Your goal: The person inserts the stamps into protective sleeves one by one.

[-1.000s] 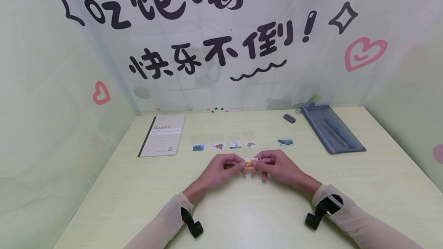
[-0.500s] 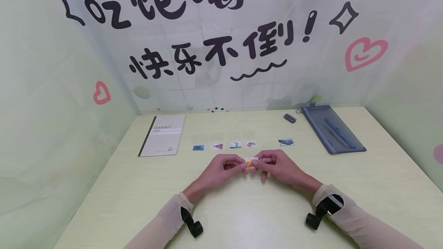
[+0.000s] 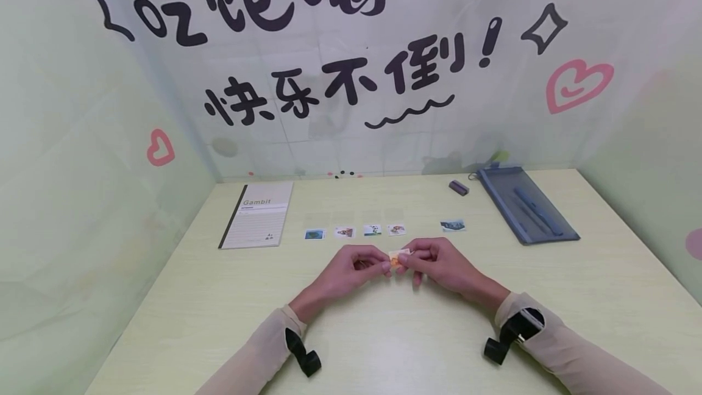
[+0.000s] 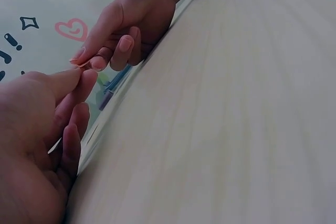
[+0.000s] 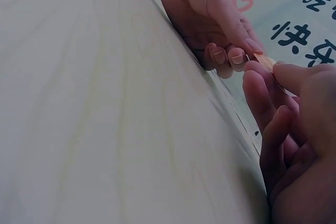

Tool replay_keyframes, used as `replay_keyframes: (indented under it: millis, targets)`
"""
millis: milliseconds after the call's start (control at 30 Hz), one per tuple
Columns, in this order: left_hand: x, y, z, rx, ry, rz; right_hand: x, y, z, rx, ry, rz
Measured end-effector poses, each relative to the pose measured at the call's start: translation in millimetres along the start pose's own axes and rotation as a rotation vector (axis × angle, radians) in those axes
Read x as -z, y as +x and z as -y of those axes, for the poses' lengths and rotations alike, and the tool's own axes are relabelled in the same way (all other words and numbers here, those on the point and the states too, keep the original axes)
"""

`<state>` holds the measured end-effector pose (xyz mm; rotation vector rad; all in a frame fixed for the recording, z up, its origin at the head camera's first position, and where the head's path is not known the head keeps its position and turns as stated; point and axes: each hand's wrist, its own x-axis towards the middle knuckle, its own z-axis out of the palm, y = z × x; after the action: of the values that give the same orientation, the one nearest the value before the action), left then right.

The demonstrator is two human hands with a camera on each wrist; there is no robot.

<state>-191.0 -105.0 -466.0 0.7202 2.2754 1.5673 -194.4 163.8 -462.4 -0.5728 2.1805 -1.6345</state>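
Between both hands, over the near middle of the table in the head view, is a small orange-and-white postage stamp (image 3: 394, 258). My left hand (image 3: 353, 270) pinches its left edge with thumb and forefinger. At the other side, my right hand (image 3: 441, 266) has its thumb across the stamp's face and pinches it from the right. In the right wrist view the stamp (image 5: 266, 62) appears tilted, spanning the two sets of fingertips. Just beyond the hands lie more stamps in a row: a blue one (image 3: 315, 234), a reddish one (image 3: 345, 232), a panda one (image 3: 372, 230) and a figure one (image 3: 396, 229).
A bluish stamp (image 3: 453, 225) lies apart to the right. Faint transparent squares (image 3: 345, 218) sit behind the row. At the left is a notebook (image 3: 258, 215); at the right, a blue mesh zip pouch (image 3: 507, 212) with a pen (image 3: 537, 211). A dark eraser-like block (image 3: 459, 188) lies near the back.
The stamp has tilted slightly between the fingertips, showing less of its face. Both hands hold almost the same place, and the things on the table have not moved.
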Motion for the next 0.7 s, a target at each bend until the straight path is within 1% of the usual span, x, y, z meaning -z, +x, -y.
replay_keyframes:
  millis: [433,567,700]
  targets:
    - [-1.2,-0.4,-0.9,0.009,-0.006,-0.009,-0.3,-0.1,0.5,0.005,0.003,0.009]
    - [-1.8,-0.4,-2.3,0.024,0.014,-0.016,-0.4,0.8,-0.5,0.001,0.008,0.024]
    - [-3.5,0.4,-2.7,0.034,0.050,-0.017,-0.5,1.3,-1.1,-0.007,-0.013,0.040]
